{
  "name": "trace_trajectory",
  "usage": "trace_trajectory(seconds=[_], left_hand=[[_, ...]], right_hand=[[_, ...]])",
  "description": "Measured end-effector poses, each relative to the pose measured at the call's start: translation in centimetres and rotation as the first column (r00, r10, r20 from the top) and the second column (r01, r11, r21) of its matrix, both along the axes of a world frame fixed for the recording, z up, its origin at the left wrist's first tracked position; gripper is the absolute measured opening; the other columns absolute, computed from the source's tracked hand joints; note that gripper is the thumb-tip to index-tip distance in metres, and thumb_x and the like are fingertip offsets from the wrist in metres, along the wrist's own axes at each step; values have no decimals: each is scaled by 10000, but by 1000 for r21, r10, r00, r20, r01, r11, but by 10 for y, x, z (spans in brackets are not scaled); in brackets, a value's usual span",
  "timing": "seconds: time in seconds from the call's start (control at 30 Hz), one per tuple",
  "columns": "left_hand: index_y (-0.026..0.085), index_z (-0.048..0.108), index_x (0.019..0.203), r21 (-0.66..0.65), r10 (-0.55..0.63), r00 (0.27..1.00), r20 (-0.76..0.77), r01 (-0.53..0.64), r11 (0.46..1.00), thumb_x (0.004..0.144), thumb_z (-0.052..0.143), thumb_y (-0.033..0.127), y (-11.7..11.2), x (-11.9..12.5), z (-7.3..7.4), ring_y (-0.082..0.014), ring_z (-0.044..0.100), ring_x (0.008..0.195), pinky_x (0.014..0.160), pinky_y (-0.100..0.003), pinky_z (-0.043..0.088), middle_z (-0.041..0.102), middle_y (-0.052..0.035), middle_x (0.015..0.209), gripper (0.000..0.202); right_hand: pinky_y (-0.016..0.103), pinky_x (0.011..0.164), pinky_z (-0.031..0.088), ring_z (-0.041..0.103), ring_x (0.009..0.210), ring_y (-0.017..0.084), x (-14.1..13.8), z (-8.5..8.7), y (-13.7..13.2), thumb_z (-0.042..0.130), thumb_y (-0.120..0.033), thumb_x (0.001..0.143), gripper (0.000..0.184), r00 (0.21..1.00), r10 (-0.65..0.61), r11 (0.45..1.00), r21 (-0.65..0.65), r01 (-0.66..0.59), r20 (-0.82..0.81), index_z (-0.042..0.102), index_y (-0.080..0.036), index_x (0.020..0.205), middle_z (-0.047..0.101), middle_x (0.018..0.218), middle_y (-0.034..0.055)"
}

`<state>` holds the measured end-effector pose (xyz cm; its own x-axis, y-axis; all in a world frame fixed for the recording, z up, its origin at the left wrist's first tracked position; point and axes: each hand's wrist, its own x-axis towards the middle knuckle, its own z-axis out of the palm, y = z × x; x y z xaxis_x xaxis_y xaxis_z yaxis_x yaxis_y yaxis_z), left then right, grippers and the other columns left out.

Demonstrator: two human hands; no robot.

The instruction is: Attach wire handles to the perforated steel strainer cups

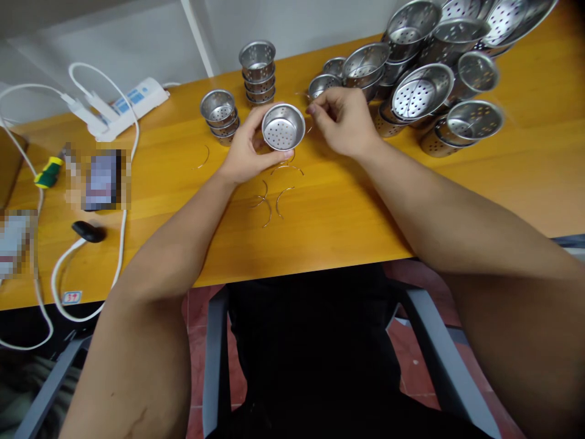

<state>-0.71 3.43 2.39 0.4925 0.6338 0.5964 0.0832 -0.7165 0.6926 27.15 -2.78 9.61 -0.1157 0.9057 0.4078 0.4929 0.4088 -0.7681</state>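
Observation:
My left hand (247, 149) is wrapped round a small perforated steel basket (283, 127), tilted so its open mouth faces me. My right hand (342, 122) is just right of it, fingers pinched together at the basket's rim on a thin wire handle that is barely visible. Several curved wire handles (274, 198) lie loose on the wooden table (329, 207) just below my hands.
Two stacks of baskets stand behind: a tall stack (258, 72) and a short stack (220, 114). A big heap of loose baskets (425, 79) fills the back right. A white power strip (123, 107) with cables, a screwdriver (49, 171) and a black mouse (88, 231) lie at the left.

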Motion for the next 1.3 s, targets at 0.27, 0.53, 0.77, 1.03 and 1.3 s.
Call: trace_trajectory(seconds=[0.27, 0.53, 0.77, 1.03, 1.3], left_hand=[[364, 543, 1752, 14, -8, 1000, -1, 8, 1000, 748, 1049, 921, 10, 0, -7, -464, 598, 1699, 1451, -652, 499, 619, -160, 1784, 1255], [398, 565, 1698, 24, 35, 999, 10, -35, 999, 800, 1068, 773, 8, 2, -1, -460, 602, 1682, 1437, -675, 513, 654, -133, 1736, 1096], [435, 545, 1657, 49, 104, 995, -7, -104, 993, 826, 1050, 736, 0, 1, 5, -406, 714, 1505, 1291, -650, 638, 704, -101, 1626, 1018], [365, 675, 1448, 9, 190, 982, -12, -190, 982, 741, 1110, 737, -5, -6, 15, -458, 637, 1577, 1387, -702, 536, 720, -120, 1533, 910], [408, 561, 1592, 103, 147, 989, -8, -145, 984, 829, 1033, 807, -1, -7, 13, -414, 668, 1534, 1338, -619, 562, 706, -104, 1617, 981]], right_hand=[[485, 745, 469, 594, 735, 286, -3, -2, 1, 719, -1046, 987, 671, 993, -28, 999, 18, 30, -117, 659, -390, 861, 698, 823, 35], [524, 773, 518, 639, 764, 283, -4, -3, 4, 867, -1022, 880, 627, 971, 14, 999, 32, -7, -237, 742, -425, 1026, 760, 999, 25], [585, 812, 512, 627, 962, 381, -3, 5, -4, 738, -1105, 914, 622, 992, -23, 998, 48, 29, -124, 697, -485, 880, 767, 935, 43], [546, 800, 500, 522, 794, 329, -9, 8, -6, 737, -1108, 872, 662, 989, -28, 999, 22, 32, -144, 706, -451, 949, 705, 878, 46], [472, 765, 463, 452, 734, 258, -7, 4, -4, 806, -1049, 952, 665, 984, 26, 997, 81, -12, -176, 773, -385, 940, 643, 836, 23]])
